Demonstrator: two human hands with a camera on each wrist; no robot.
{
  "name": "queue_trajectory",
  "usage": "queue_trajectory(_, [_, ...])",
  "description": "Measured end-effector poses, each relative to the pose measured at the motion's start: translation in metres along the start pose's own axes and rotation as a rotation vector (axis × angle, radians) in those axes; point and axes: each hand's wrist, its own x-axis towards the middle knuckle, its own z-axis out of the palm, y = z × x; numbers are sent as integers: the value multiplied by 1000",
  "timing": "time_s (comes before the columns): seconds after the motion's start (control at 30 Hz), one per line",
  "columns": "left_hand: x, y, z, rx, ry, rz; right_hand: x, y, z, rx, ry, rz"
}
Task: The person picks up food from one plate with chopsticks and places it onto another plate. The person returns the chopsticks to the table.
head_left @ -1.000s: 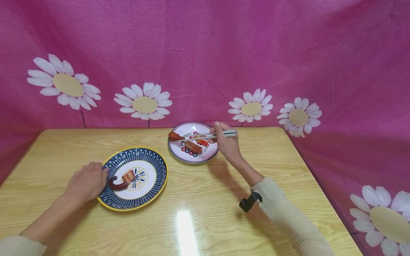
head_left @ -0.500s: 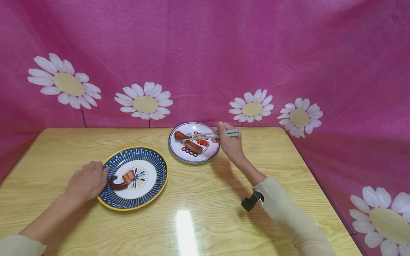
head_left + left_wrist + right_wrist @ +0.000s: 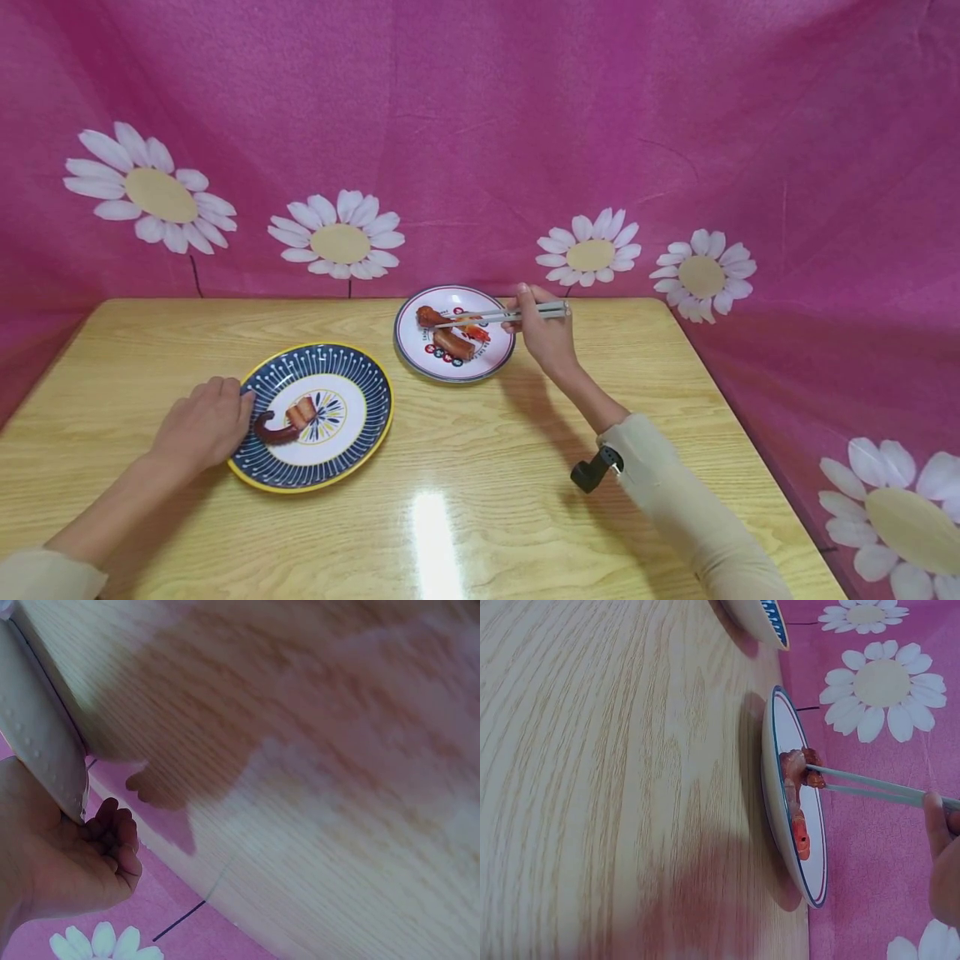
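My left hand grips the left rim of a large blue-patterned plate; the left wrist view shows its fingers curled at the rim's edge. On that plate lie a dark red curved tentacle-like piece and a striped meat slice. My right hand holds metal chopsticks over a smaller white plate. Their tips are at a brown drumstick, which lies within the plate's rim in the head view. A sausage and an orange shrimp lie beside it.
The wooden table ends at the back against a pink cloth with white daisies. The small plate stands close to that back edge, right of the large one. A black camera mount sits on the right wrist.
The drumstick has moved right, from the small plate's left rim toward its middle, along with the chopstick tips. My right hand has shifted slightly right. My left hand has stayed put.
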Motion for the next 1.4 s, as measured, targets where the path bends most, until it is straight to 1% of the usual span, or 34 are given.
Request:
queue_trajectory(0.17, [0, -1, 1, 0, -7, -2, -1, 1, 0, 3, 15, -8])
queue_trajectory(0.43, [0, -1, 0, -6, -13, -4, -1, 5, -2, -11, 20, -65])
queue_trajectory(0.7, [-1, 0, -1, -6, -15, -6, -2, 5, -4, -10, -8, -45])
queue_trajectory(1.0, [0, -1, -1, -9, 0, 0, -1, 5, -7, 3, -42, -28])
queue_trajectory(1.27, [1, -2, 0, -13, -7, -3, -1, 6, -8, -62, -22, -39])
queue_trajectory(1.4, [1, -2, 0, -15, -21, -9, -2, 7, -10, -45, -21, -26])
